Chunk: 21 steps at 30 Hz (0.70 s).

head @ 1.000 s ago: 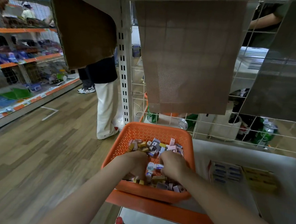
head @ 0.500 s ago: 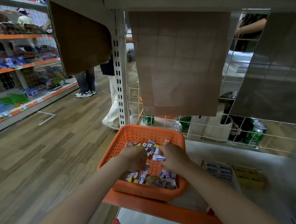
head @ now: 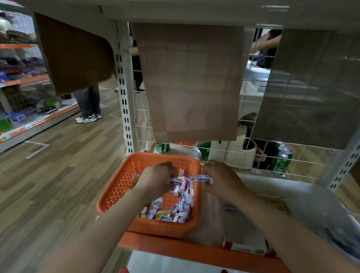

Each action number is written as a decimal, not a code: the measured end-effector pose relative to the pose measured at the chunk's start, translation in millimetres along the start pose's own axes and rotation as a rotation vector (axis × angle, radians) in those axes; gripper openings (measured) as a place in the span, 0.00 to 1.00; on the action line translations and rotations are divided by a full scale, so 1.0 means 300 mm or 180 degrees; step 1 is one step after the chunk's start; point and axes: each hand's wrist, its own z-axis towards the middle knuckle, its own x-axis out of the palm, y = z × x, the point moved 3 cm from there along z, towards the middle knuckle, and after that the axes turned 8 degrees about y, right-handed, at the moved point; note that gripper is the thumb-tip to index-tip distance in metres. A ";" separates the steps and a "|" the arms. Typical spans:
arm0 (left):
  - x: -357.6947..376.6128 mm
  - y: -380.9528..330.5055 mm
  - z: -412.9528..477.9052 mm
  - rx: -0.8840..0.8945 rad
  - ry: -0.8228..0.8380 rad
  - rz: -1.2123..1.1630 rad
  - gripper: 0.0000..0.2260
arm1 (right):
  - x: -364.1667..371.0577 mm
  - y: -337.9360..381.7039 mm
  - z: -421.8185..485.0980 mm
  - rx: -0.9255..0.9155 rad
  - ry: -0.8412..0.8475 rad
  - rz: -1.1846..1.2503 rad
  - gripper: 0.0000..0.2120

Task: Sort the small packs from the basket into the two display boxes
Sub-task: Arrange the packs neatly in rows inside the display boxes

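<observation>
An orange perforated basket [head: 118, 187] sits at the shelf's left end, holding several small white, pink and yellow packs [head: 183, 202]. My left hand [head: 157, 179] is over the basket and pinches a white pack with blue print [head: 177, 182]. My right hand [head: 223, 181] is just past the basket's right rim and pinches another white and blue pack [head: 202, 178]. The two display boxes [head: 247, 232] lie on the shelf to the right of the basket, mostly hidden under my right forearm; a yellow part [head: 276, 204] shows.
Brown mats [head: 189, 79] hang in front of a wire grid behind the shelf, with green cans [head: 283, 159] beyond it. The shelf's orange front edge [head: 188, 251] runs below the basket. A person's legs [head: 88, 106] stand in the aisle to the left.
Both hands have come up out of the basket's pile, each with a pack. My right hand has moved right, past the basket's rim. The camera has tilted down.
</observation>
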 end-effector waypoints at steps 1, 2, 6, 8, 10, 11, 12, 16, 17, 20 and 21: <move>-0.004 -0.016 0.002 0.0034 -0.0044 0.0026 0.08 | -0.010 -0.010 -0.015 0.0029 0.0000 0.0002 0.09; -0.007 -0.033 0.005 0.0080 -0.0091 0.0063 0.09 | -0.016 -0.024 -0.029 0.0070 0.0011 -0.0047 0.09; -0.012 -0.102 0.025 0.0245 -0.0195 0.0014 0.08 | -0.036 -0.108 -0.082 0.0268 0.0041 -0.0134 0.10; -0.011 -0.138 0.041 0.0292 -0.0199 -0.0056 0.07 | -0.051 -0.151 -0.111 0.0369 0.0071 -0.0178 0.11; -0.007 -0.178 0.058 0.0346 -0.0184 -0.0108 0.07 | -0.064 -0.196 -0.143 0.0461 0.0062 -0.0209 0.11; -0.004 -0.198 0.067 0.0383 -0.0185 -0.0121 0.08 | -0.068 -0.218 -0.159 0.0504 0.0061 -0.0214 0.11; 0.000 -0.218 0.077 0.0410 -0.0184 -0.0124 0.09 | -0.069 -0.239 -0.175 0.0558 0.0077 -0.0218 0.11; 0.028 -0.280 0.111 0.0461 -0.0131 -0.0153 0.10 | -0.070 -0.308 -0.229 0.0688 0.0079 -0.0158 0.11; 0.034 -0.292 0.116 0.0469 -0.0124 -0.0130 0.10 | -0.064 -0.322 -0.237 0.0718 0.0085 -0.0159 0.11; 0.048 -0.315 0.129 0.0516 -0.0116 -0.0086 0.11 | -0.035 -0.347 -0.251 0.0795 0.0155 -0.0080 0.11; 0.052 -0.319 0.132 0.0539 -0.0122 -0.0070 0.11 | -0.021 -0.349 -0.254 0.0811 0.0185 0.0003 0.10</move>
